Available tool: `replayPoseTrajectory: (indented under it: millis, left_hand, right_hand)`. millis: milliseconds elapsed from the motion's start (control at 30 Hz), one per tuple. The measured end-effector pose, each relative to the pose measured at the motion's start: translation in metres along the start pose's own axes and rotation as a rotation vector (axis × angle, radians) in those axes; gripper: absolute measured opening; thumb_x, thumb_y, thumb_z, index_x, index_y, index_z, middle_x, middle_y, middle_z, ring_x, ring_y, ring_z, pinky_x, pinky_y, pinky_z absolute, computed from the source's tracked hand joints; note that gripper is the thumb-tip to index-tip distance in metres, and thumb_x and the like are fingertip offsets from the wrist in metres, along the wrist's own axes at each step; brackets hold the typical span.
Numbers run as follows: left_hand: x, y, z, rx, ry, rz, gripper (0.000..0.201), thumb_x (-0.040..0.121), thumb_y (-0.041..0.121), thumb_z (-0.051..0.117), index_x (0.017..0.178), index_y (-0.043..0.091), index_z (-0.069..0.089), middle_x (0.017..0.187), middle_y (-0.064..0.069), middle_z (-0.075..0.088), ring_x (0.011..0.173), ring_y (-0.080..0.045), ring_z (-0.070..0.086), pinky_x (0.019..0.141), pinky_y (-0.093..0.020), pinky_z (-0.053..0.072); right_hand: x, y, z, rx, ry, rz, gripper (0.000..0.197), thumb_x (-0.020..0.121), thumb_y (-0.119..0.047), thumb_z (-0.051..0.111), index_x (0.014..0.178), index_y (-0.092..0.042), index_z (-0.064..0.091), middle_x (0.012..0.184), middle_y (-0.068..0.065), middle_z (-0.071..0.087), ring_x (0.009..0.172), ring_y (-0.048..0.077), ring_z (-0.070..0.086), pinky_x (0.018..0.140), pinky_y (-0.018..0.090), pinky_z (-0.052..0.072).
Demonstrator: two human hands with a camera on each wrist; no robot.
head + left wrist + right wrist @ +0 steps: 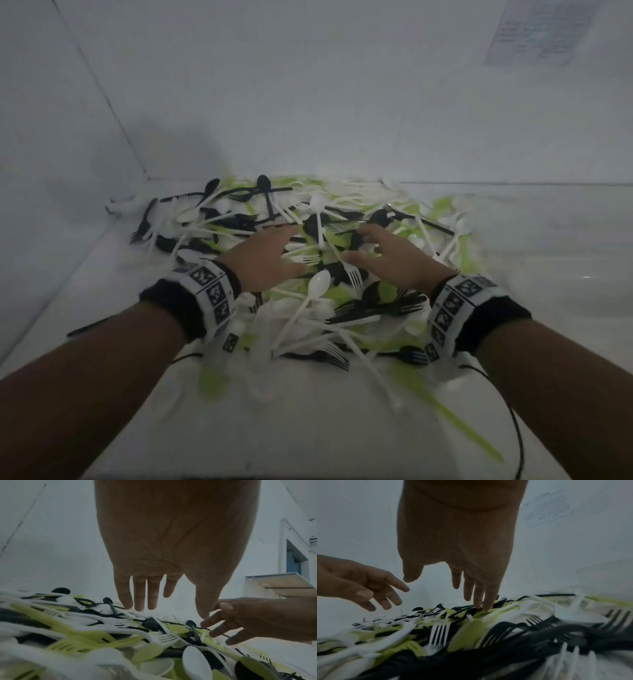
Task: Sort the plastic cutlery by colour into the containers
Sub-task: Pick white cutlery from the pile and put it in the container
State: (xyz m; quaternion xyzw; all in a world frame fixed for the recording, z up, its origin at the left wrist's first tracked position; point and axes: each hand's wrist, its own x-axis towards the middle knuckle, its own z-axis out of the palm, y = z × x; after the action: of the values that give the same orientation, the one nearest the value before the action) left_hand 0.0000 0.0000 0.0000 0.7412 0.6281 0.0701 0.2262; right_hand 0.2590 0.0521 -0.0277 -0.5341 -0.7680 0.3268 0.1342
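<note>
A white table (342, 428) carries a wide pile (308, 246) of white, green and black plastic cutlery, jumbled from the near edge to the far wall. No containers show (perhaps out of view). The left hand (263, 260) hovers over the pile's middle, fingers spread and holding nothing. The right hand (394, 253), just to its right, is also spread and empty, with fingertips (486, 605) touching green and black pieces. Sorting looks barely begun; the next move calls for pinching one piece free of the tangle.
</note>
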Motion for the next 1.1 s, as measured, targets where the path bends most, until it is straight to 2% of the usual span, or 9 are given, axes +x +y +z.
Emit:
replayPoseTrajectory:
  millis: [267, 367, 467, 633, 733, 833, 900, 967, 1100]
  left_hand:
    - [0.012, 0.011, 0.028, 0.129, -0.055, -0.044, 0.077, 0.085, 0.064, 0.069, 0.147, 0.026, 0.043, 0.145, 0.000, 0.047, 0.132, -0.021, 0.044, 0.107, -0.043, 0.042]
    - [0.015, 0.011, 0.035, 0.187, -0.069, -0.066, 0.070, 0.076, 0.072, 0.071, 0.129, 0.029, 0.055, 0.128, 0.003, 0.050, 0.119, -0.019, 0.047, 0.099, -0.043, 0.046]
    - [0.016, 0.015, 0.038, 0.280, -0.117, -0.089, 0.051, 0.077, 0.069, 0.073, 0.102, 0.026, 0.063, 0.109, 0.001, 0.047, 0.104, -0.020, 0.046, 0.092, -0.042, 0.048]
    - [0.018, 0.010, 0.044, 0.302, -0.099, -0.084, 0.032, 0.085, 0.056, 0.071, 0.089, 0.025, 0.071, 0.109, -0.002, 0.049, 0.111, -0.026, 0.045, 0.098, -0.045, 0.043]
    - [0.014, 0.008, 0.041, 0.113, 0.041, -0.092, 0.025, 0.087, 0.046, 0.073, 0.088, 0.022, 0.068, 0.105, -0.003, 0.054, 0.105, -0.025, 0.047, 0.093, -0.038, 0.042]
    - [0.008, 0.005, 0.032, -0.141, 0.163, -0.105, 0.025, 0.090, 0.038, 0.075, 0.086, 0.016, 0.063, 0.088, 0.002, 0.059, 0.083, -0.017, 0.053, 0.069, -0.029, 0.039]
    - [0.003, -0.001, 0.025, -0.268, 0.211, -0.124, 0.027, 0.092, 0.038, 0.073, 0.084, 0.015, 0.061, 0.078, 0.001, 0.064, 0.064, -0.012, 0.052, 0.059, -0.028, 0.038]
    - [0.000, -0.006, 0.019, -0.344, 0.258, -0.139, 0.026, 0.093, 0.039, 0.071, 0.083, 0.017, 0.063, 0.077, 0.001, 0.072, 0.055, -0.007, 0.053, 0.057, -0.029, 0.043]
    - [-0.005, -0.010, 0.011, -0.481, 0.281, -0.181, 0.017, 0.098, 0.028, 0.067, 0.091, 0.013, 0.069, 0.079, 0.003, 0.077, 0.066, -0.010, 0.072, 0.067, -0.029, 0.057]
  right_hand:
    - [0.018, 0.018, 0.001, -0.027, -0.123, -0.049, 0.087, 0.087, -0.075, 0.059, 0.155, -0.026, 0.036, 0.154, 0.003, 0.049, 0.139, 0.021, 0.048, 0.096, 0.032, 0.039]
    - [0.024, 0.022, 0.004, -0.092, -0.105, -0.086, 0.088, 0.086, -0.076, 0.059, 0.154, -0.024, 0.038, 0.152, 0.003, 0.051, 0.137, 0.022, 0.050, 0.101, 0.035, 0.044]
    - [0.033, 0.024, 0.007, -0.171, -0.080, -0.134, 0.077, 0.092, -0.068, 0.059, 0.151, -0.023, 0.043, 0.145, 0.003, 0.054, 0.130, 0.022, 0.053, 0.101, 0.037, 0.046]
    - [0.047, 0.021, 0.010, -0.217, -0.047, -0.172, 0.052, 0.100, -0.051, 0.058, 0.143, -0.023, 0.052, 0.127, 0.004, 0.061, 0.110, 0.020, 0.059, 0.090, 0.034, 0.047]
    - [0.058, 0.011, 0.013, -0.222, 0.020, -0.210, 0.039, 0.102, -0.036, 0.058, 0.137, -0.020, 0.058, 0.122, 0.004, 0.063, 0.108, 0.020, 0.059, 0.087, 0.031, 0.045]
    - [0.075, -0.001, 0.020, -0.203, 0.015, -0.186, 0.033, 0.103, -0.032, 0.055, 0.133, -0.019, 0.060, 0.118, 0.004, 0.066, 0.100, 0.018, 0.060, 0.089, 0.037, 0.052]
    - [0.089, -0.008, 0.027, -0.217, -0.003, -0.149, 0.030, 0.103, -0.034, 0.054, 0.129, -0.021, 0.061, 0.115, 0.004, 0.067, 0.099, 0.021, 0.062, 0.087, 0.039, 0.053]
    - [0.103, -0.016, 0.034, -0.258, 0.000, -0.105, 0.027, 0.101, -0.040, 0.054, 0.121, -0.024, 0.060, 0.112, 0.002, 0.066, 0.098, 0.022, 0.061, 0.084, 0.039, 0.052]
    - [0.124, -0.027, 0.045, -0.316, 0.008, 0.015, 0.029, 0.101, -0.048, 0.054, 0.104, -0.019, 0.054, 0.098, 0.001, 0.059, 0.091, 0.024, 0.059, 0.073, 0.036, 0.043]
